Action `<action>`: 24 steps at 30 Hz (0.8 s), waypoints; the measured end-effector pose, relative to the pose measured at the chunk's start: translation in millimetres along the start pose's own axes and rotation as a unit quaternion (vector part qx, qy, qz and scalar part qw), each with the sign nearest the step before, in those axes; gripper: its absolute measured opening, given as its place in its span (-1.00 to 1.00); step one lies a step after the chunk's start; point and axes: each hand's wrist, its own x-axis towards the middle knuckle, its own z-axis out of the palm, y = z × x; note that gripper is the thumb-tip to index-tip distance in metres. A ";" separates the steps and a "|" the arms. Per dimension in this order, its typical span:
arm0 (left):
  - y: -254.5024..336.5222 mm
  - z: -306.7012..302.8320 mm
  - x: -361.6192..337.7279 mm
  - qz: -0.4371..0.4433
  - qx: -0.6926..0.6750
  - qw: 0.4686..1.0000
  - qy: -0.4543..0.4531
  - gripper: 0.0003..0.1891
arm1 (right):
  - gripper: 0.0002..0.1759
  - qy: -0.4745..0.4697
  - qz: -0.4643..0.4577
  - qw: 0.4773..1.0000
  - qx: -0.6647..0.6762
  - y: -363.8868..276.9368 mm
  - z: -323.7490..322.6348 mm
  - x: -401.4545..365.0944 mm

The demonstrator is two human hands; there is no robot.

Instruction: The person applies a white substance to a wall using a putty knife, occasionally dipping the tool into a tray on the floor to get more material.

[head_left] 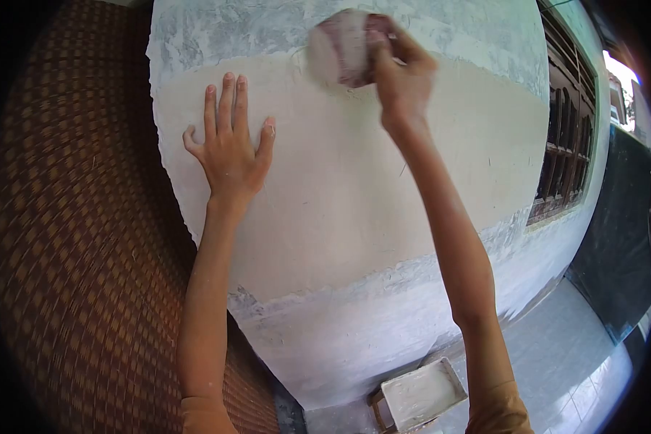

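Fingers spread, my left hand point(231, 155) lies flat against the pale, smooth band of the wall point(340, 181), near its left edge. Higher up and to the right, my right hand point(405, 76) grips a rounded, reddish and whitish object point(343, 49), blurred by motion, perhaps a bowl or a pad. It is at the upper border of the smooth band, where the rougher grey-white coat point(231, 29) begins. Its side towards the wall is hidden.
A woven brown panel point(79, 217) runs down the left side. On the floor below the wall stands a rectangular tray point(424, 394) with whitish material in it. At the right are a barred window point(568, 137) and a dark sheet point(615, 231).
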 end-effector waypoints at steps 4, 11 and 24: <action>-3.9 -2.8 -0.5 0.005 0.008 1.000 -0.008 -0.30 | -0.61 0.040 -0.050 0.992 -0.104 14.1 0.6 3.2; -4.2 -1.9 0.0 0.011 0.002 1.000 0.000 -0.30 | -0.66 0.076 -0.036 0.996 -0.027 -1.0 -19.2 6.3; -10.4 -3.5 -0.5 0.034 0.014 0.999 -0.007 -0.31 | -0.57 0.020 0.019 0.999 0.034 17.6 -18.7 -16.6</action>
